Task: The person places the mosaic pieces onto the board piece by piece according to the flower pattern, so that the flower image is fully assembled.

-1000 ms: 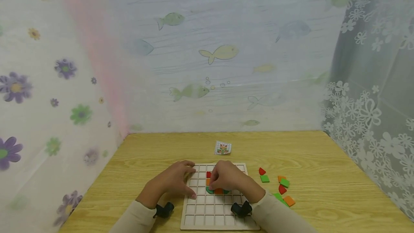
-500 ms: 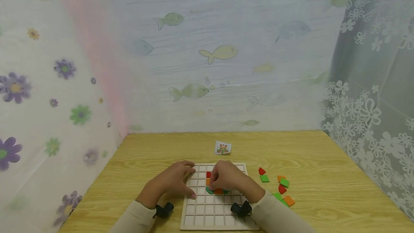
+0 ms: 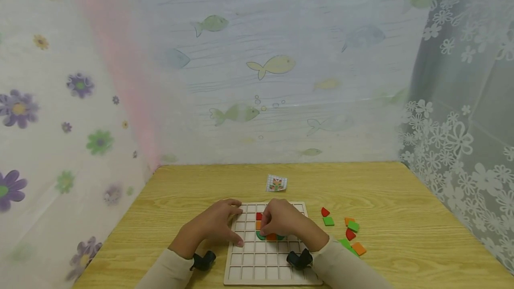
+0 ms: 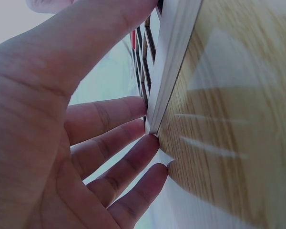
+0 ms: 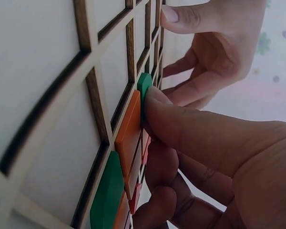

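A pale wooden grid board lies on the table. My right hand is over its upper middle, thumb and curled fingers pinching a dark green rounded tile at its cell. Beside that tile are an orange square tile and another dark green tile. Above it show a red tile and an orange tile; the right hand hides others. My left hand rests at the board's left side, fingers spread at the far left corner, thumb over the left edge.
Right of the board lie loose tiles: a red quarter-round, a green square, an orange square and several more. A small printed pattern card lies behind the board. A fish-print curtain hangs along the table's back edge.
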`<action>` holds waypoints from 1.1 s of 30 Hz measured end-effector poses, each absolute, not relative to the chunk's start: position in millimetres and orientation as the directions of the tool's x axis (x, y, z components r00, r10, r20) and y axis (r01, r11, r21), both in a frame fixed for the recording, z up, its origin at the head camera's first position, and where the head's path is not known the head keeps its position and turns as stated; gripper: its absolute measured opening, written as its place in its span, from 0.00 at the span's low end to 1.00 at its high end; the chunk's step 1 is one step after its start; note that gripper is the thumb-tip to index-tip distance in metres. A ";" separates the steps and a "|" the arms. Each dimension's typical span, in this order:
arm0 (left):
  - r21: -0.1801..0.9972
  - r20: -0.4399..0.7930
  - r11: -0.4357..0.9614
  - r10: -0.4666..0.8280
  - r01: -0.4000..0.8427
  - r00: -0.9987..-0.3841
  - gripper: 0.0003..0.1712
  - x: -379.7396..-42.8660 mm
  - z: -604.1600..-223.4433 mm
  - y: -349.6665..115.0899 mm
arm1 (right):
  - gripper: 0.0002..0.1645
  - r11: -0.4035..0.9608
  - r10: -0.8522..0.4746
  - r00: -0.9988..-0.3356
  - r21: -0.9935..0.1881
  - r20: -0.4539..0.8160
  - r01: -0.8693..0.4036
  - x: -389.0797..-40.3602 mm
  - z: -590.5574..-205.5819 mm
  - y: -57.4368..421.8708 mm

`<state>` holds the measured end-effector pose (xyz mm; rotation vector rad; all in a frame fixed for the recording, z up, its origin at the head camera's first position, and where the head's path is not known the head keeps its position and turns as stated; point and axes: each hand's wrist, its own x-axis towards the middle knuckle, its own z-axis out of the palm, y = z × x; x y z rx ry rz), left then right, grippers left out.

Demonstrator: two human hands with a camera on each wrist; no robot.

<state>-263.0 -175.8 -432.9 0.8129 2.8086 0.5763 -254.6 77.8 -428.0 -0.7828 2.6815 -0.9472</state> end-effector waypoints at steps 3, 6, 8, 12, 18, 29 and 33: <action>0.411 -0.048 0.776 0.542 0.478 -0.839 0.55 -262.6 -432.8 -176.0 | 0.13 0.657 -0.541 -0.841 -0.625 -0.003 -0.421 -255.0 -428.1 78.3; 0.410 -0.050 0.776 0.543 0.479 -0.838 0.55 -262.8 -432.8 -175.9 | 0.12 0.658 -0.541 -0.841 -0.624 -0.003 -0.422 -255.3 -427.7 78.8; 0.406 -0.050 0.778 0.543 0.480 -0.838 0.55 -263.3 -433.0 -175.9 | 0.12 0.661 -0.539 -0.842 -0.621 -0.004 -0.421 -255.6 -427.5 79.1; 0.401 -0.052 0.782 0.540 0.477 -0.840 0.55 -264.0 -433.4 -175.8 | 0.12 0.664 -0.536 -0.844 -0.620 -0.006 -0.417 -256.5 -427.6 80.1; 0.443 -0.065 0.771 0.537 0.458 -0.841 0.55 -261.6 -431.9 -174.8 | 0.11 0.659 -0.549 -0.836 -0.618 -0.006 -0.428 -256.0 -426.2 80.8; 0.445 -0.063 0.777 0.524 0.446 -0.849 0.54 -260.5 -430.8 -173.7 | 0.09 0.628 -0.561 -0.827 -0.634 0.034 -0.452 -254.1 -422.3 98.2; 0.433 -0.068 0.785 0.519 0.443 -0.852 0.54 -260.6 -431.9 -174.2 | 0.08 0.629 -0.556 -0.829 -0.620 0.063 -0.469 -253.0 -422.6 110.8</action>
